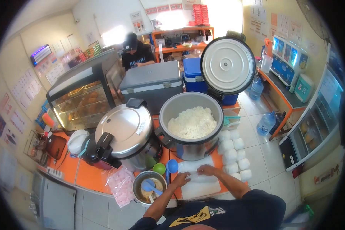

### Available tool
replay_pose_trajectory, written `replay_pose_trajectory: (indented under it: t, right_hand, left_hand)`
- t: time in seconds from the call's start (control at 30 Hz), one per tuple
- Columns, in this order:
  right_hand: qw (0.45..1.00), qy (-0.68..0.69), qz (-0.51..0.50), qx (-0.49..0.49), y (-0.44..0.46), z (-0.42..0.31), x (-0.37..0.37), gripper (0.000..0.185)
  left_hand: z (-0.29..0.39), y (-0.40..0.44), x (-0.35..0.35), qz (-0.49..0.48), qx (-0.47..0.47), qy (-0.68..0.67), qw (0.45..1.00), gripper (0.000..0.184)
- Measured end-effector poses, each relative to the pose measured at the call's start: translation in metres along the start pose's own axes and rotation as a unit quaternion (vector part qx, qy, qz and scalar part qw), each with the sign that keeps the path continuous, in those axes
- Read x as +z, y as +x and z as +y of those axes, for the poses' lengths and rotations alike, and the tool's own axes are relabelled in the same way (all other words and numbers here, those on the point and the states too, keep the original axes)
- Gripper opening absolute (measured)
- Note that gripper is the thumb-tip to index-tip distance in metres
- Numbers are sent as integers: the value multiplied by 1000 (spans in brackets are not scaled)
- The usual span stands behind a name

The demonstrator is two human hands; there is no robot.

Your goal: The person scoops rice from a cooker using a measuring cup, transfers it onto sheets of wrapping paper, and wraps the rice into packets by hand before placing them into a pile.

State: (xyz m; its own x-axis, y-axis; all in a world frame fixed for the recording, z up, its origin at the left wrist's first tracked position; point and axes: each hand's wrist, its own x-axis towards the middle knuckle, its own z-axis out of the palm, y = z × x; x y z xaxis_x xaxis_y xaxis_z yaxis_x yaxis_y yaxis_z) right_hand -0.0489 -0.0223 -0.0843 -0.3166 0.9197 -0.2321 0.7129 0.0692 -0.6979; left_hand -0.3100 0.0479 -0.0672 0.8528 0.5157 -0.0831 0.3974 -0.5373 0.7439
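On the orange counter before me lie white paper sheets (201,189). My left hand (181,179) pinches the left side of a white wrapping paper (197,178), its fingers closed. At the paper's upper edge, my right hand (207,170) has its fingers closed as well. Whether anything lies inside the paper I cannot tell. A blue cup (172,166) and a green cup (159,168) sit just left of the papers. Beyond them stands an open rice cooker (168,105) with a mound of white rice (193,122). Several white wrapped bundles (230,156) are stacked to the right.
A closed rice cooker (124,128) stands left of the open one. A metal bowl (138,189) holds a blue ladle (148,186), beside a pink-and-white plastic bag (120,186). Cooler boxes (153,78) and a food display case (80,99) stand behind. A person (136,53) is at the back.
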Motion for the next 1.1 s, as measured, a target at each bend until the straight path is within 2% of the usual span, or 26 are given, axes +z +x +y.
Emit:
replay_pose_trajectory:
  t: [0.1, 0.17, 0.2, 0.27, 0.3, 0.33, 0.4, 0.43, 0.5, 0.6, 0.67, 0.73, 0.8, 0.83, 0.9, 0.93, 1.0, 1.03, 1.1]
  right_hand:
    - [995, -80, 18, -57, 2, 6, 4, 28]
    - [997, -27, 16, -65, 7, 7, 3, 24]
    - [996, -46, -11, -79, 10, 8, 4, 24]
    - [998, 51, 20, -36, 12, 13, 9, 19]
    - [998, 33, 1, -45, 13, 13, 10, 19]
    - [998, 38, 14, -46, 12, 12, 12, 17]
    - [998, 31, 25, -54, 9, 2, 10, 16]
    - [998, 30, 19, -53, 6, -3, 9, 16]
    - [998, 19, 13, -58, 5, -10, 9, 16]
    - [995, -34, 46, -76, 4, -9, 14, 18]
    - [998, 20, 62, -12, 3, -13, 15, 20]
    - [998, -1, 57, -6, 6, -11, 15, 21]
    - [998, -20, 51, 0, 7, -10, 18, 23]
    - [998, -21, 51, 5, 8, -10, 19, 25]
    - [999, -24, 48, 10, 10, -8, 21, 26]
    - [998, -32, 45, 19, 12, -7, 22, 27]
    - [998, -41, 41, 27, 14, -3, 25, 27]
    - [997, -42, 63, 19, 14, 0, 29, 28]
    - [995, -44, 86, 10, 14, 6, 35, 29]
  left_hand:
    - [-11, 3, 6, -8, -49, -78, 996, 38]
    - [-19, -1, 10, -2, -69, -127, 990, 44]
    - [-17, -5, 9, 30, -77, -142, 986, 44]
    - [-2, -16, -1, 16, -22, 51, 998, 44]
    - [25, -27, -22, -23, -52, 153, 987, 44]
    - [13, -29, -20, -2, -58, 144, 988, 44]
    - [-19, -28, -8, -18, 20, 159, 987, 40]
    - [-20, -31, -6, -4, 19, 157, 987, 40]
    - [-21, -34, -5, -12, -43, 56, 997, 32]
    - [-22, -40, -4, 22, -21, -12, 999, 31]
    - [-19, -40, -5, 24, -29, -19, 999, 30]
    - [-25, -40, 3, 22, -39, -25, 999, 30]
    - [-33, -38, 11, 83, -5, 75, 994, 30]
    - [-36, -36, 17, 86, -7, 71, 994, 30]
    - [-35, -33, 25, 165, -87, 105, 977, 29]
    - [-32, -33, 25, 168, -88, 102, 977, 29]
    - [-26, -32, 19, 159, -167, 81, 970, 25]
    - [-16, -34, 16, 160, -168, 79, 969, 25]
    - [6, -35, 14, 395, -152, 181, 888, 28]
